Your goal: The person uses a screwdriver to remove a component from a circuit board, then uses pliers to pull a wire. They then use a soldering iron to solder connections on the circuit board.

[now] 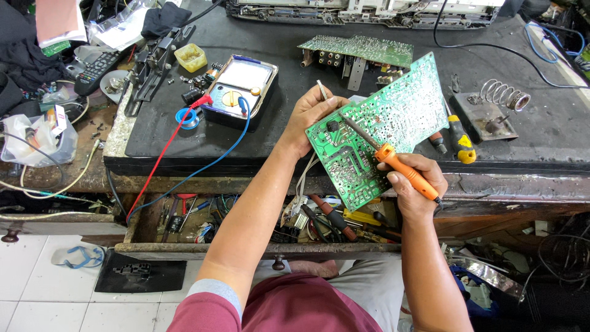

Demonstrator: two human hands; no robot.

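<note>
A: Desk is carrying a multimeter; what am I seeing held above its front edge?

B: I'm seeing the left hand, fingers clamped on a green circuit board. The right hand is gripping an orange soldering iron, tip touching the board.

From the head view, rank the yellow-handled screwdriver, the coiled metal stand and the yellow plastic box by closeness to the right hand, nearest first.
Measured from the right hand:
1. Yellow-handled screwdriver, on the black bench top just above and right of the hand.
2. Coiled metal stand, farther back on the right.
3. Yellow plastic box, far off at the bench's back left.
</note>
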